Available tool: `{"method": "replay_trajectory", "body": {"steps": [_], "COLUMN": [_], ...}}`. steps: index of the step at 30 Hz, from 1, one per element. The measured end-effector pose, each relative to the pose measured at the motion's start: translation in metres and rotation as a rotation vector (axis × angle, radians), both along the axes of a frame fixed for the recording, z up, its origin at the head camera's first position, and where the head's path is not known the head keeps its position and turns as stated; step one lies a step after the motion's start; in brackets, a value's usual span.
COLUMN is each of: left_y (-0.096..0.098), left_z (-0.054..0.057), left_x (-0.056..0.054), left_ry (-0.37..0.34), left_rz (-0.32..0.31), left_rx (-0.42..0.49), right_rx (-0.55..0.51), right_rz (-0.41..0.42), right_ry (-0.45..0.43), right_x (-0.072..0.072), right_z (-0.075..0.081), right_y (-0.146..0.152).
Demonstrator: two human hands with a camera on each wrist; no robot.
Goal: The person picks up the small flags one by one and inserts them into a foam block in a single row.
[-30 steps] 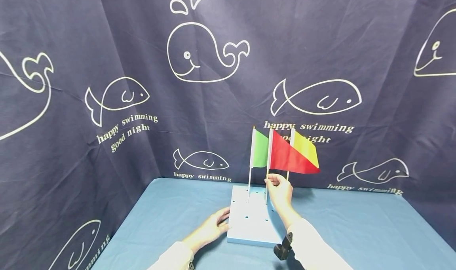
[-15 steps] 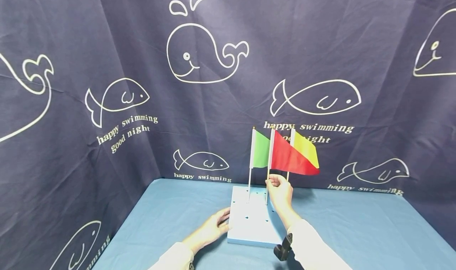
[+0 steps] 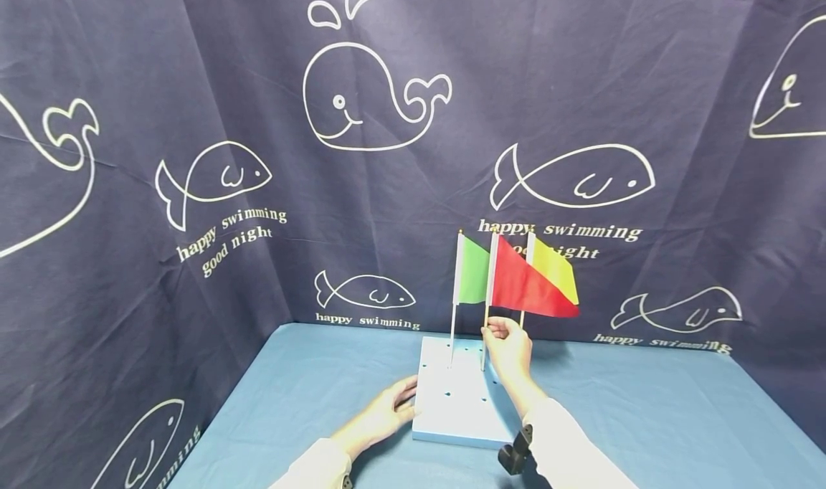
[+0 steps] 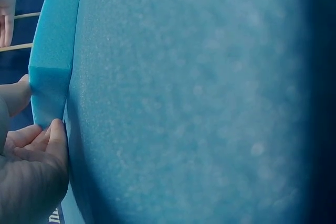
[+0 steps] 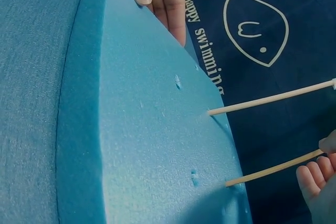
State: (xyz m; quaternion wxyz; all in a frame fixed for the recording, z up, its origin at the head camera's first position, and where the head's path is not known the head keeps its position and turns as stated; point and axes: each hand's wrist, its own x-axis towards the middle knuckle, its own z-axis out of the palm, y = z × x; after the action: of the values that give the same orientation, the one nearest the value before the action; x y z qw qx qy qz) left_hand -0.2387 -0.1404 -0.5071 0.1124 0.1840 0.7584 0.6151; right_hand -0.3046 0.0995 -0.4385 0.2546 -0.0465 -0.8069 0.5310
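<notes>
A pale blue foam board [image 3: 458, 414] with small holes lies flat on the table. My left hand [image 3: 382, 409] grips its left edge; the right wrist view shows the thumb on the top face. With thumb and fingertips my right hand [image 3: 510, 349] pinches the thin wooden stick of a red flag [image 3: 525, 285]. That stick [image 5: 275, 169] stands upright, its lower end at a hole in the board. Left of it a green flag [image 3: 474, 272] stands in the board on its own stick. A yellow flag [image 3: 560, 272] rises behind the red one, its lower stick hidden by my right hand.
Blue cloth [image 3: 645, 417] covers the table. Close behind it hangs a dark blue curtain [image 3: 413, 209] with white whale and fish drawings. A black device [image 3: 515, 452] sits at my right wrist. Several holes show in the board's front part.
The red flag has shifted very slightly to the right at its top. Both hands keep their places and their grips.
</notes>
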Motion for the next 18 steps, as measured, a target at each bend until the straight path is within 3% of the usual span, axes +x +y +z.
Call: {"method": "replay_trajectory", "body": {"steps": [14,18], "left_y": [-0.001,-0.002], "left_z": [0.002,-0.002], "left_x": [0.001,-0.001], "left_ry": [-0.01,-0.035], "left_rz": [-0.001,0.016], "left_rx": [0.019,0.037], "right_rx": [0.024,0.021], "right_rz": [0.036,0.053], "right_ry": [0.019,0.018], "right_x": [0.008,0.012], "right_z": [0.015,0.016], "right_y": [0.009,0.013]}}
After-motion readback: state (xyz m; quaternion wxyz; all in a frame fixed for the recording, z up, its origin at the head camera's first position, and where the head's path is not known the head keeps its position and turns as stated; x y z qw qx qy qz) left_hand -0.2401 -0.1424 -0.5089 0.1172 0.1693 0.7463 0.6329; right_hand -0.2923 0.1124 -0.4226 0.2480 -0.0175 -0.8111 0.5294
